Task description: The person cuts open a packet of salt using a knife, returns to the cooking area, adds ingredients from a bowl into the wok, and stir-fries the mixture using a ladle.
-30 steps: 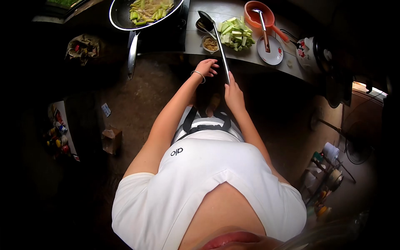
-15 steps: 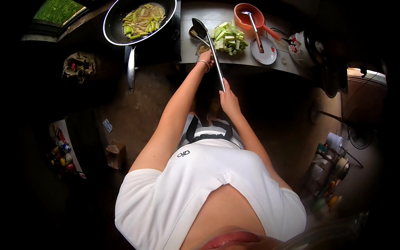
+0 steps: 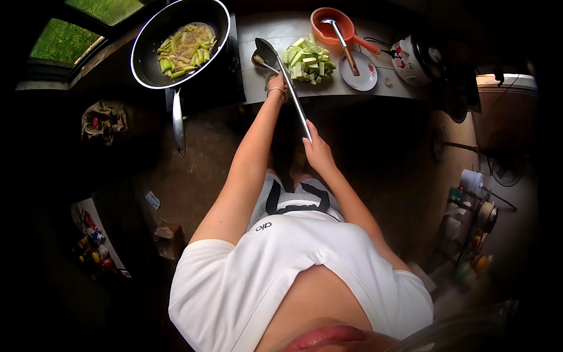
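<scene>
My right hand point(image 3: 318, 149) is closed round the long metal handle of a spatula point(image 3: 297, 101), whose dark head point(image 3: 265, 50) reaches over the counter. Wearing a bracelet, my left hand point(image 3: 277, 84) is closed beside the spatula's shaft. A small spoon point(image 3: 267, 66) runs from its fingers towards the spatula's head; the fingertips are partly hidden. Chopped pale green vegetable pieces point(image 3: 308, 60) lie piled to the right of the spatula. On the left, a black frying pan point(image 3: 141, 64) holds cooked green pieces point(image 3: 186, 49) in liquid.
An orange dipper point(image 3: 319, 26) with a ladle point(image 3: 340, 38) stands behind a white plate point(image 3: 365, 82). A flowered pot point(image 3: 406, 61) is at the right. The pan's handle point(image 3: 178, 123) juts past the counter edge. A fan point(image 3: 505, 167) stands farther right.
The whole view has shifted, so the counter and pan sit lower and farther left. The small container by my left hand is now hidden. My right hand keeps its grip on the spatula.
</scene>
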